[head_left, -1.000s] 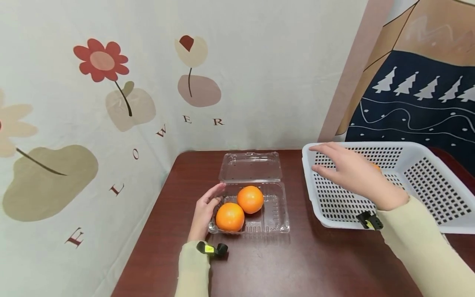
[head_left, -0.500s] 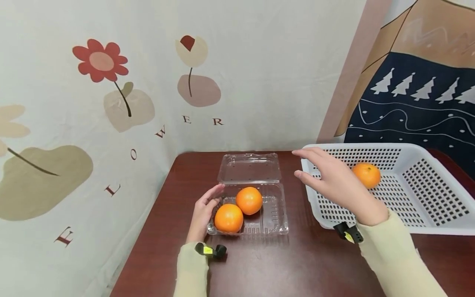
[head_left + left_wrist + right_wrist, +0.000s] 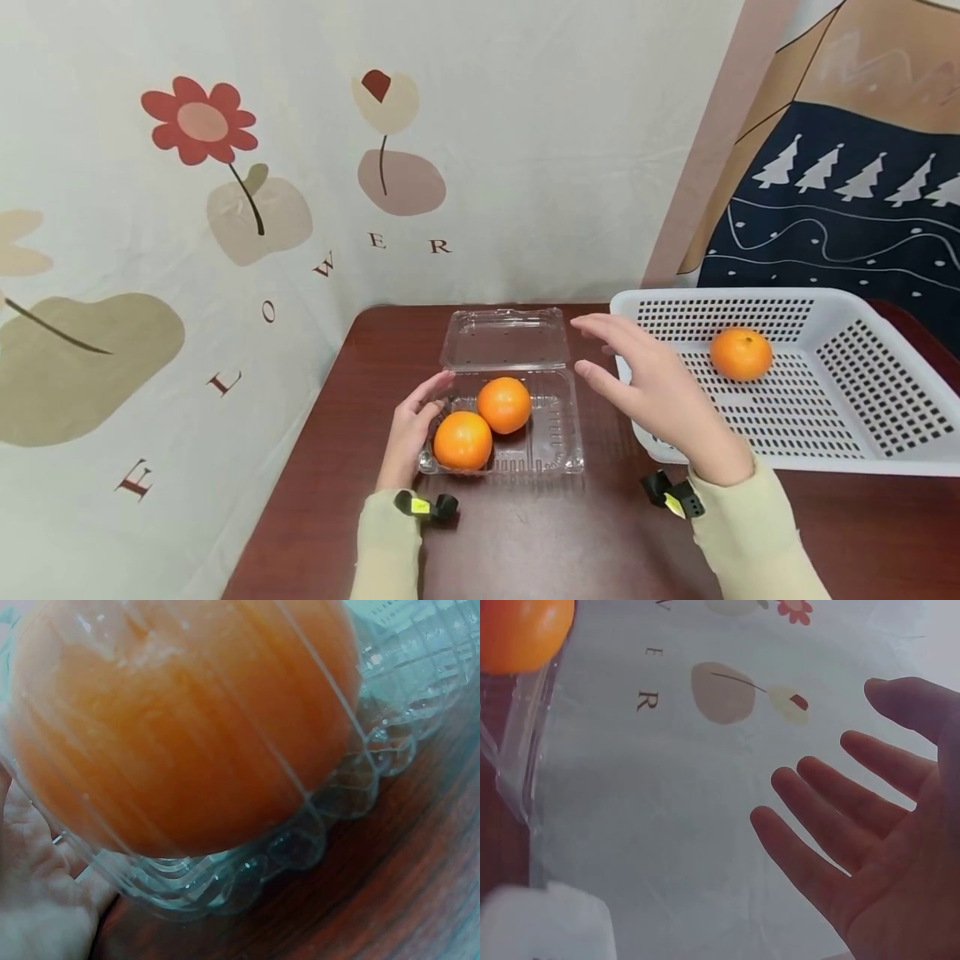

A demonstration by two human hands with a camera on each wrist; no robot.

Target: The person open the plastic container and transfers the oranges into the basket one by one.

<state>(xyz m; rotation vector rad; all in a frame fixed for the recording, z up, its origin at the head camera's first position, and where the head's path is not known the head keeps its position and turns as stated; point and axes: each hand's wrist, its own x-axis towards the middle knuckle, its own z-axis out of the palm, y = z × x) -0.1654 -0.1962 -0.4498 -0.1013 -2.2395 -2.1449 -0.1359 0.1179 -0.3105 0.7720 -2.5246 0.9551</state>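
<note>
A clear plastic clamshell box [image 3: 555,425] lies on the table with its lid [image 3: 506,337] folded back behind it. Inside are two oranges, the front one [image 3: 462,442] at the left corner and the other [image 3: 504,406] behind it to the right. My left hand [image 3: 408,429] rests along the box's left side, fingers fairly straight, thumb at the rim. Through the plastic wall, the left wrist view shows an orange [image 3: 187,735] up close. My right hand [image 3: 652,379], fingers spread and holding nothing, hovers between box and basket; its palm also shows in the right wrist view.
A white perforated basket [image 3: 757,462] stands to the right, with one orange [image 3: 741,354] inside. Behind the dark red table [image 3: 525,542] hangs a pale curtain [image 3: 540,167] printed with flowers. A dark patterned cloth [image 3: 832,225] hangs at the back right.
My right hand has moved left, from over the basket to past its left rim, uncovering the orange there. The left hand, the box and its two oranges have stayed in place.
</note>
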